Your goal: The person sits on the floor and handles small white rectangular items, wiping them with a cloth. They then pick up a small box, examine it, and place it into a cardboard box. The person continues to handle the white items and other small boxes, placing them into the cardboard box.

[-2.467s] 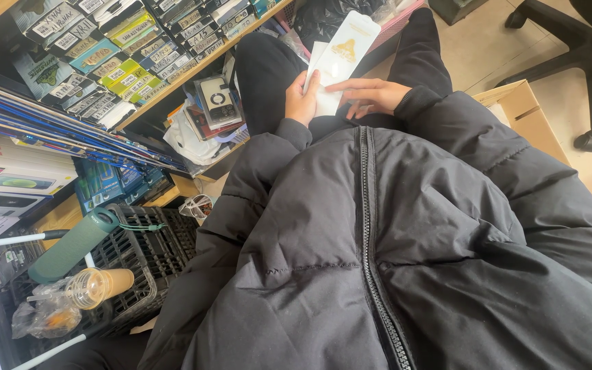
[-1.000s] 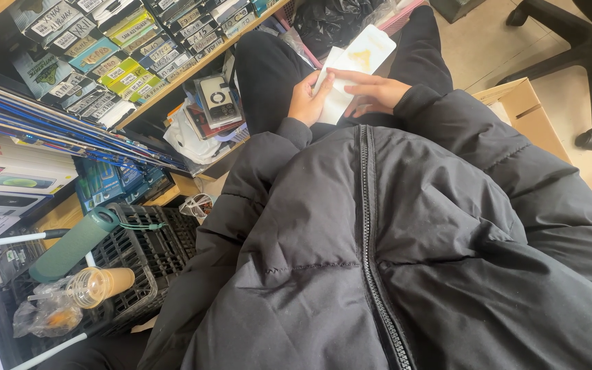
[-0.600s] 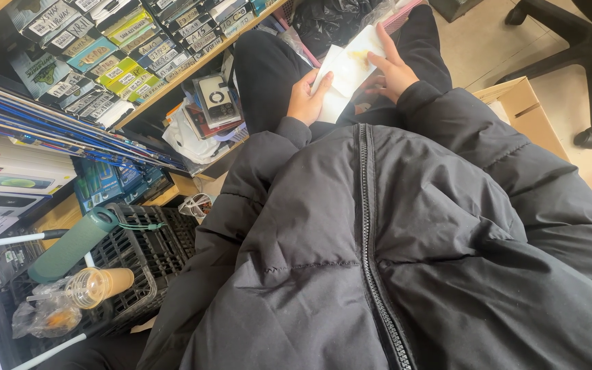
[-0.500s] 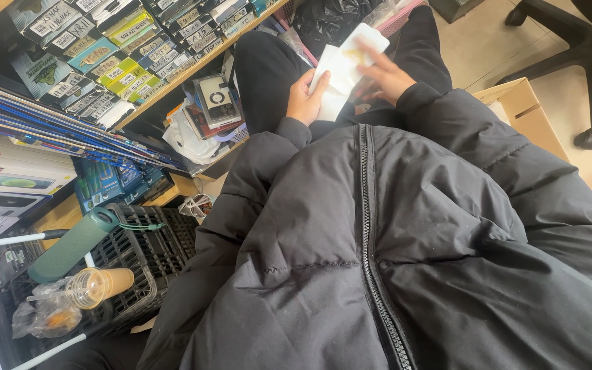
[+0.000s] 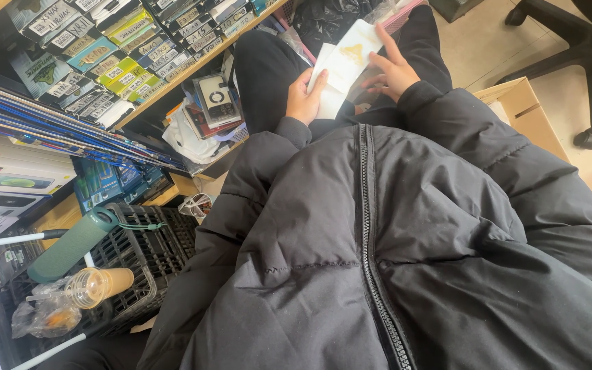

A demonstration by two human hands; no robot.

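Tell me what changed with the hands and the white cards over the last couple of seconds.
The right hand moved from lying flat below the white cards up along their right edge, fingers now spread on the top card. The cards shifted slightly up and away. The left hand kept its grip on their lower left edge. The crate, cup and shelf boxes stayed put.

A wooden shelf [image 5: 193,68] runs along the left, its upper board packed with a row of small boxed packages [image 5: 111,41] standing side by side. Below it lie flat blue-edged folders [image 5: 56,130] and white boxes [image 5: 8,181]. On the floor [image 5: 563,82] stand a black plastic crate [image 5: 138,260], a cardboard box [image 5: 522,109] and an office chair base [image 5: 584,62].
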